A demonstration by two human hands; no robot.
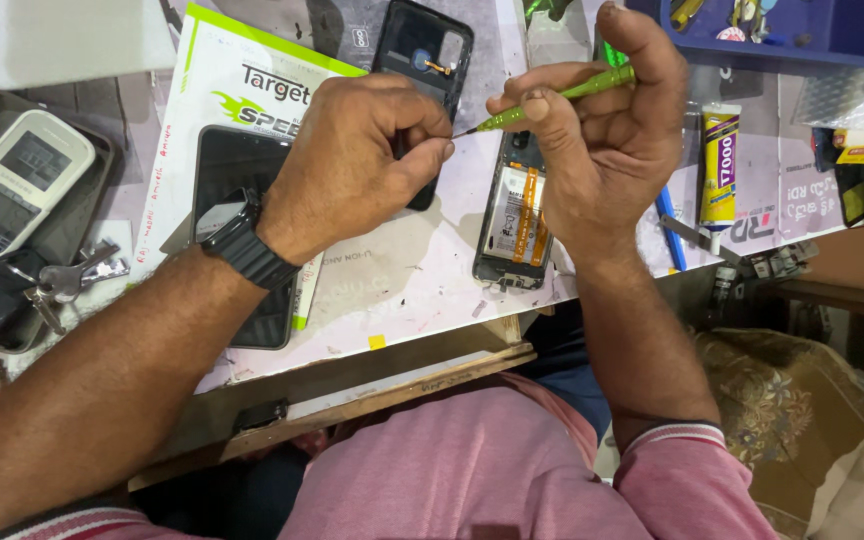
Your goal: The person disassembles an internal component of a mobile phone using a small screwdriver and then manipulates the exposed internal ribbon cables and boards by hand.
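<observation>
Far to the left of the fingers, a white keypad device (14, 180) lies in a dark tray, with a bunch of keys (64, 283) just below it. Nearer, a dark phone screen panel (242, 190) lies on a white and green printed box (222, 90), partly under the left wrist, which wears a black watch (235, 232). The left hand (352, 165) has its fingers (422, 135) curled tight, pinched together on something too small to make out, right at the tip of the green screwdriver (552, 98). Behind them lies a black phone back cover (422, 50). The right hand (602, 130) grips the screwdriver, thumb and forefinger closed around its shaft, the other fingers folded in. Under both hands, resting on the pale surface (402, 290), lies the opened phone (517, 215) with its battery and orange ribbon showing. To the right of the fingers lie a yellow glue tube (720, 165) and, above it, a blue tray (802, 40) of tools.
</observation>
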